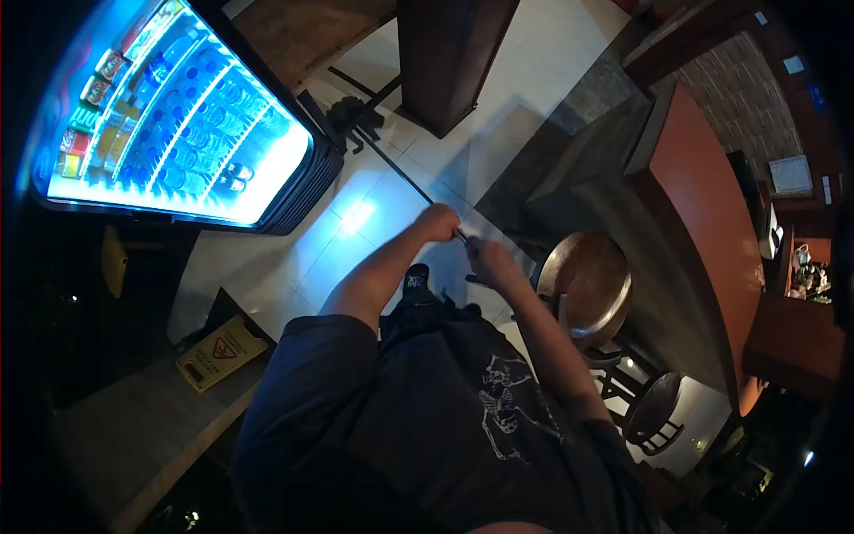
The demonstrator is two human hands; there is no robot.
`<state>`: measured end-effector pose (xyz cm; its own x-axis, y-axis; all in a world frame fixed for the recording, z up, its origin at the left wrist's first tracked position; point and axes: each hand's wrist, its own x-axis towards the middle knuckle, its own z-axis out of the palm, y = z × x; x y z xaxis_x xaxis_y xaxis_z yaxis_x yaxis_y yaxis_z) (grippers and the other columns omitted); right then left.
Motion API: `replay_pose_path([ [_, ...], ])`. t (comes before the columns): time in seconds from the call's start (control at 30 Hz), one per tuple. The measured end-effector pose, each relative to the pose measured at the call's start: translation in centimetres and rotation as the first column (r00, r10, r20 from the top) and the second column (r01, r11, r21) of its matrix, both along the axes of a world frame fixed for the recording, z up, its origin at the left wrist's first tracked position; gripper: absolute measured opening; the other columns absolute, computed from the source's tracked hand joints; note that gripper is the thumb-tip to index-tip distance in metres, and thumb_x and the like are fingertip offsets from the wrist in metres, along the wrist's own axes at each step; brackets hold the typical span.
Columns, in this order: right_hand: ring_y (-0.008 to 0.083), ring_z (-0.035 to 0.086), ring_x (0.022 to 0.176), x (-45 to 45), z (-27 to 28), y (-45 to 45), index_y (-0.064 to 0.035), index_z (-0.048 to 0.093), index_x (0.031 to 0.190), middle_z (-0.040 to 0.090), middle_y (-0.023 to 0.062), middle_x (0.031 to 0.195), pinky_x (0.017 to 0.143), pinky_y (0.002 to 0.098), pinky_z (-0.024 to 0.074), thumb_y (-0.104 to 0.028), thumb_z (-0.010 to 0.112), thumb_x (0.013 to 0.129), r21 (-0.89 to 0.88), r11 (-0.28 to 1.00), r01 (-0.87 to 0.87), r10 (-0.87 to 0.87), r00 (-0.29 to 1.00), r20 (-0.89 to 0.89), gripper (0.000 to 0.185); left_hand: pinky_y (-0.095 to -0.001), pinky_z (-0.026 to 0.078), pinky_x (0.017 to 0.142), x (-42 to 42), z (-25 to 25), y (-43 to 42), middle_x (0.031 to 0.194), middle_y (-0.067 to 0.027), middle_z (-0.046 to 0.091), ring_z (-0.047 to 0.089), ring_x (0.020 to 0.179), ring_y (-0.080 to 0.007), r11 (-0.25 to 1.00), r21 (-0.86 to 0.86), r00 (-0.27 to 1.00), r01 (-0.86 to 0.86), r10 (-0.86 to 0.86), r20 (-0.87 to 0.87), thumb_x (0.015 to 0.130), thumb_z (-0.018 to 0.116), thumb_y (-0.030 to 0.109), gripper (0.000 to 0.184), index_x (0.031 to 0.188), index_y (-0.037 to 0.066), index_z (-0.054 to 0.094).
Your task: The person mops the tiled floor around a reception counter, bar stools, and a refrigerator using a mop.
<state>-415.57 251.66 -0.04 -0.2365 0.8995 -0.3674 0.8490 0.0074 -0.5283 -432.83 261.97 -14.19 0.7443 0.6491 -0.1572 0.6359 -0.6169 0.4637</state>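
A long thin pole (393, 167) runs from my hands up and left across the tiled floor. At its far end lies a dark mop head (356, 119), beside the base of the lit fridge. My left hand (439, 222) is wrapped round the pole. Just below and to the right, my right hand (489, 262) grips it nearer its end, with some fingers partly hidden. A dark shoe (415, 279) shows on the floor beneath my forearms.
The glass-front fridge (311, 169) with bottles and cans stands upper left. A dark pillar (447, 62) rises ahead. Right are a round wooden stool (585, 289), another stool (653, 408) and a curved counter (703, 214). A yellow warning sign (221, 353) is lower left.
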Motion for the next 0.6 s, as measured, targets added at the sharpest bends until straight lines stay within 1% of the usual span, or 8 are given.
replay_pose_path([
  [0.03,0.0456,0.067,0.087,-0.1,-0.1,0.8,-0.0068,0.064,0.107,0.068,0.0255,0.090,0.078,0.0554,0.0527,-0.028,0.049,0.098,-0.026,0.999,-0.045,0.046,0.997,0.057,0.027,-0.0488,0.055,0.073,-0.1,1.7,0.4,0.078,-0.0174,0.070,0.069,0.078,-0.0386,0.998,-0.062,0.999,-0.033,0.032,-0.029,0.069,0.068,0.023,0.014,0.071,0.009,0.073],
  [0.1,0.0457,0.067,0.088,1.3,-0.1,0.6,-0.0055,0.063,0.107,0.068,0.0250,0.090,0.077,0.0554,0.0522,-0.027,0.050,0.098,-0.021,0.999,-0.026,0.027,0.999,0.021,0.027,-0.0481,0.055,0.075,1.1,1.2,0.4,0.079,-0.0175,0.070,0.069,0.080,-0.0386,0.992,-0.066,0.994,-0.111,0.110,-0.018,0.071,0.067,0.024,0.016,0.071,0.009,0.073],
  [0.2,0.0464,0.066,0.089,4.4,0.7,-1.3,-0.0049,0.061,0.109,0.068,0.0255,0.091,0.076,0.0550,0.0520,-0.027,0.051,0.098,-0.018,1.000,0.013,-0.013,1.000,-0.021,0.027,-0.0476,0.056,0.075,4.2,0.3,-1.1,0.079,-0.0166,0.071,0.069,0.081,-0.0386,1.000,-0.013,1.000,0.021,-0.021,0.006,0.071,0.067,0.024,0.017,0.072,0.009,0.074],
  [0.3,0.0478,0.065,0.091,8.0,3.0,-6.4,-0.0086,0.061,0.114,0.067,0.0275,0.093,0.076,0.0546,0.0522,-0.027,0.052,0.099,-0.028,1.000,-0.002,0.001,1.000,-0.025,0.026,-0.0489,0.055,0.072,8.1,1.4,-5.7,0.076,-0.0163,0.070,0.069,0.077,-0.0384,0.985,-0.119,0.992,0.127,-0.122,0.045,0.067,0.068,0.024,0.018,0.073,0.009,0.074],
  [0.33,0.0482,0.065,0.091,9.1,4.6,-8.2,-0.0097,0.061,0.116,0.067,0.0283,0.092,0.076,0.0551,0.0519,-0.027,0.051,0.099,-0.074,0.996,0.045,-0.046,0.999,-0.016,0.026,-0.0493,0.055,0.071,9.5,1.5,-7.3,0.075,-0.0164,0.070,0.069,0.075,-0.0383,0.970,-0.159,0.982,0.184,-0.175,0.069,0.065,0.068,0.024,0.019,0.073,0.008,0.074],
  [0.47,0.0494,0.064,0.089,12.1,12.9,-14.1,-0.0120,0.062,0.120,0.066,0.0302,0.091,0.075,0.0574,0.0516,-0.030,0.052,0.099,-0.182,0.971,0.154,-0.146,0.988,0.060,0.029,-0.0507,0.053,0.065,13.6,8.3,-13.6,0.070,-0.0175,0.067,0.067,0.071,-0.0398,0.927,-0.211,0.944,0.310,-0.273,0.187,0.061,0.068,0.020,0.016,0.070,0.006,0.069],
  [0.57,0.0497,0.064,0.088,12.8,14.9,-15.7,-0.0119,0.063,0.120,0.066,0.0305,0.090,0.074,0.0581,0.0520,-0.030,0.052,0.099,-0.191,0.967,0.166,-0.150,0.984,0.098,0.030,-0.0514,0.053,0.066,14.5,10.4,-15.9,0.070,-0.0176,0.066,0.067,0.070,-0.0400,0.916,-0.228,0.888,0.330,-0.219,0.404,0.061,0.067,0.019,0.015,0.069,0.006,0.069],
  [0.6,0.0496,0.064,0.088,12.7,14.3,-15.7,-0.0118,0.064,0.119,0.066,0.0302,0.089,0.075,0.0584,0.0520,-0.030,0.052,0.099,-0.216,0.964,0.157,-0.131,0.983,0.129,0.029,-0.0510,0.053,0.066,14.3,10.2,-16.0,0.069,-0.0173,0.066,0.067,0.071,-0.0395,0.929,-0.205,0.908,0.308,-0.222,0.356,0.061,0.067,0.018,0.013,0.067,0.007,0.068],
])
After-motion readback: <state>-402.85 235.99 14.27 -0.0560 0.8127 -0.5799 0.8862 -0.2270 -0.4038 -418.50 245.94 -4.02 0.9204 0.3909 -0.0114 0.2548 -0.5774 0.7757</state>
